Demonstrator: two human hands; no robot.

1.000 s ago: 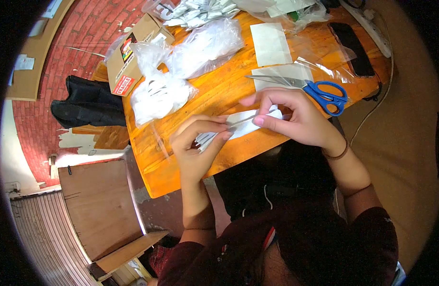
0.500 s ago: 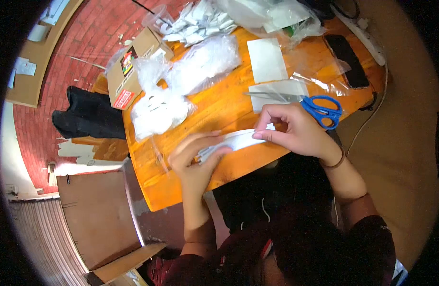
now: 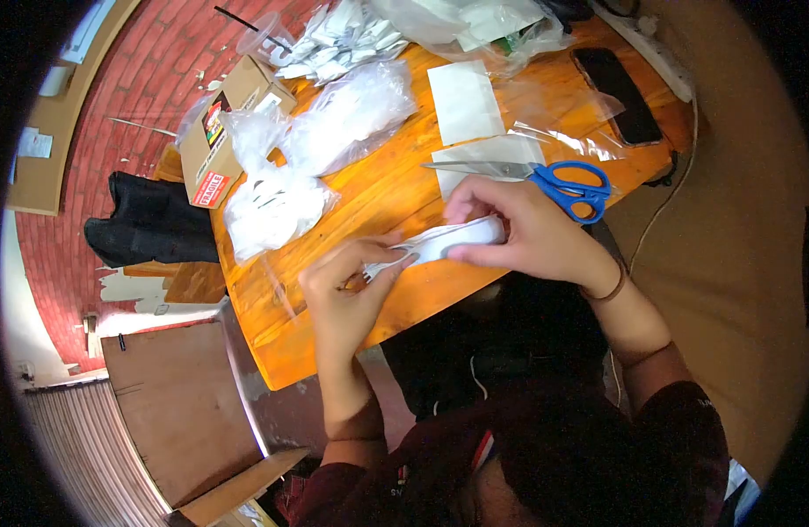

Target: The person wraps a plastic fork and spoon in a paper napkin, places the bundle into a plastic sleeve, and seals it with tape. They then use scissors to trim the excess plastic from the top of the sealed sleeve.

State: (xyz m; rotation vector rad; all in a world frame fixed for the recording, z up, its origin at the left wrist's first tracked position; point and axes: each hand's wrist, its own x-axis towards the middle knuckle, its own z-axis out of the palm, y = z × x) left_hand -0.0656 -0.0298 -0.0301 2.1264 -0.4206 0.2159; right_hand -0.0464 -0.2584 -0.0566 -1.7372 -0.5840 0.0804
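Note:
A narrow bundle of white, layered paper slips (image 3: pixel 439 243) is held between my two hands over the near edge of the wooden table (image 3: pixel 334 351). My left hand (image 3: pixel 343 281) is closed on its left end, thumb on the near side and fingers on the far side. Its right end sits between the thumb and fingers of my right hand (image 3: pixel 540 233), also closed, and the paper looks bent there. Just beyond my right hand lie blue-handled scissors (image 3: pixel 573 186), blades pointing left across a white sheet (image 3: pixel 453 182).
Tied plastic bags with white contents (image 3: pixel 277 211) lie left of centre, near a cardboard box (image 3: pixel 220 145). White packets (image 3: pixel 347 39) are heaped at the back beside a clear plastic cup (image 3: pixel 265 37). Another white sheet (image 3: pixel 466 103) and a phone (image 3: pixel 617 95) lie to the right.
My right hand has shifted its grip, its fingers now wrapped further around the right end of the paper bundle. That end looks more bent. The whole view has shifted slightly.

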